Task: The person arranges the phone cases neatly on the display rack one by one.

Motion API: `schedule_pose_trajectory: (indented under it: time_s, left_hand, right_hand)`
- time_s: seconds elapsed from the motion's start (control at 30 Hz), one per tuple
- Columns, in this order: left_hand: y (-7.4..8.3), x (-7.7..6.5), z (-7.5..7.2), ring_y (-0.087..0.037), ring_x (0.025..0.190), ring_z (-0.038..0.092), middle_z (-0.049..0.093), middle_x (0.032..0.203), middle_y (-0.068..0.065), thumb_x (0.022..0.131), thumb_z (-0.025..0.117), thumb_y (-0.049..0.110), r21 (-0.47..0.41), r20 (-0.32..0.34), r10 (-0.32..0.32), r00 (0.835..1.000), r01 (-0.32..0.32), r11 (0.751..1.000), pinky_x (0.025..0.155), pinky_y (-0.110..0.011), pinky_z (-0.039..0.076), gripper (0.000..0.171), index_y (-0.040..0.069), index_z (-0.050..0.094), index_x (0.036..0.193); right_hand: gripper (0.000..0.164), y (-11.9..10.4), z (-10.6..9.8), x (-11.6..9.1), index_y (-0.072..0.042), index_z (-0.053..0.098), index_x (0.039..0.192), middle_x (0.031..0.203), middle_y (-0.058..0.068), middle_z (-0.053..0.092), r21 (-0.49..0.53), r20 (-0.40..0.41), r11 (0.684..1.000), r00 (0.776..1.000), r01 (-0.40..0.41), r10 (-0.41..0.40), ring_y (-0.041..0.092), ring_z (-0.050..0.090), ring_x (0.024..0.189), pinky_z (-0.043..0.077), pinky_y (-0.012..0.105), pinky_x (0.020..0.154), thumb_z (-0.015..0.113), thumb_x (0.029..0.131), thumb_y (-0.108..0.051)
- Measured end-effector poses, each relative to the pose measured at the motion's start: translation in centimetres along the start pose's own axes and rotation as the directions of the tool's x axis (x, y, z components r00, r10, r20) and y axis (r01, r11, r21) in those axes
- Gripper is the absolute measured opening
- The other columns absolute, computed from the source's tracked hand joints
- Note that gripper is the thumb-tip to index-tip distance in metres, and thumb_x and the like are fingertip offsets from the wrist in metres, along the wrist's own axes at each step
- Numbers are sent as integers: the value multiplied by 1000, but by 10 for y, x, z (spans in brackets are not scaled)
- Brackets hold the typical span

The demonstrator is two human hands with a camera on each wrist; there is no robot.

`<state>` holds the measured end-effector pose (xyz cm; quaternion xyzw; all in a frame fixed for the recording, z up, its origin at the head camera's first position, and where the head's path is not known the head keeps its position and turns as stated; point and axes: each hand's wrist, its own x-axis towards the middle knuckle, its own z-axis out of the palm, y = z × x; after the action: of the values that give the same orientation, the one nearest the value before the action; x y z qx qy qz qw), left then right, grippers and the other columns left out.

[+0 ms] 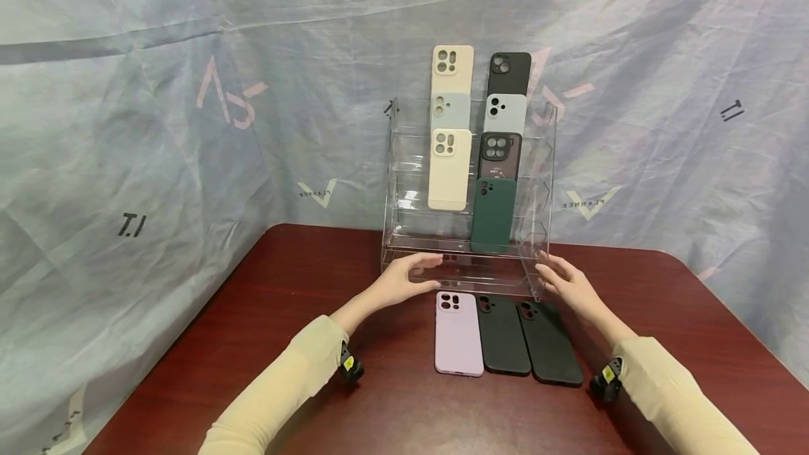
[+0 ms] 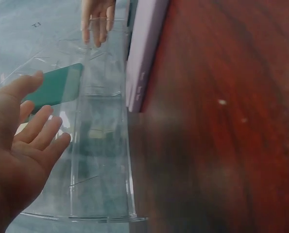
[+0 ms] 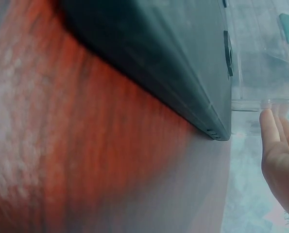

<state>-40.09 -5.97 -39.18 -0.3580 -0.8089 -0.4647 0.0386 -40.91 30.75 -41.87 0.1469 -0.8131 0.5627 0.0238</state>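
Observation:
A clear acrylic tiered display stand (image 1: pixel 417 227) stands on the table, with phone cases in two columns. My left hand (image 1: pixel 404 279) hovers by its lower front, fingers parted and holding nothing; the left wrist view shows the palm free. At the stand's right side, my right hand (image 1: pixel 571 290) has its fingers extended, the fingertips at the clear edge. On the table before the stand lie a lilac phone case (image 1: pixel 458 335) and two black phone cases, one in the middle (image 1: pixel 503 335) and one at the right (image 1: pixel 550 344). A green phone case (image 1: pixel 494 216) fills the lowest occupied tier.
Higher in the stand are a cream case (image 1: pixel 449 174), a dark camera-framed case (image 1: pixel 500 160), a pale blue case (image 1: pixel 505 114), a black case (image 1: pixel 510 76) and others. A dark red wooden table (image 1: pixel 303 272) lies below; a grey printed cloth (image 1: pixel 316 90) hangs behind.

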Motion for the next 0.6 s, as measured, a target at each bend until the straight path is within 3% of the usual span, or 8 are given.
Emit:
schedule_pose_trajectory:
  time_s: [0.2, 0.33, 0.47, 0.6]
  left_hand:
    - [-5, -2, 9, -36, 117, 55, 59, 125, -21, 86, 68, 7, -25, 24, -4, 1000, 4, 1000, 97, -50, 46, 44, 1, 55, 127]
    - [-7, -2, 13, -31, 116, 57, 61, 123, -18, 86, 67, 7, 58, 81, -46, 996, 42, 997, 96, -45, 48, 42, 1, 56, 126]
    - [-9, -1, 17, -23, 117, 57, 61, 124, -13, 88, 66, 14, 135, 168, -108, 980, 86, 987, 97, -38, 49, 39, 2, 57, 124]
    - [-9, -1, 20, -20, 117, 57, 63, 123, -10, 89, 65, 17, 196, 239, -116, 964, 69, 978, 97, -33, 49, 35, 5, 59, 122]
  right_hand:
    - [62, 0, 0, 0, -6, 29, 148, 147, 25, 31, -26, 0, 1000, 1000, -15, 15, -3, 57, 107, 50, 18, 90, 47, 98, -37]
    - [62, 0, 1, 0, -7, 28, 148, 147, 24, 31, -25, 1, 999, 1000, -23, 23, -5, 56, 106, 50, 20, 91, 47, 98, -38]
    - [62, 2, 1, 0, -6, 28, 148, 148, 24, 30, 0, -1, 1000, 1000, -18, 18, -14, 53, 102, 50, 17, 89, 48, 98, -36]
    - [62, 0, 1, 0, -5, 28, 147, 149, 24, 28, 3, -2, 1000, 1000, -11, 11, -16, 51, 102, 49, 16, 89, 49, 98, -36]
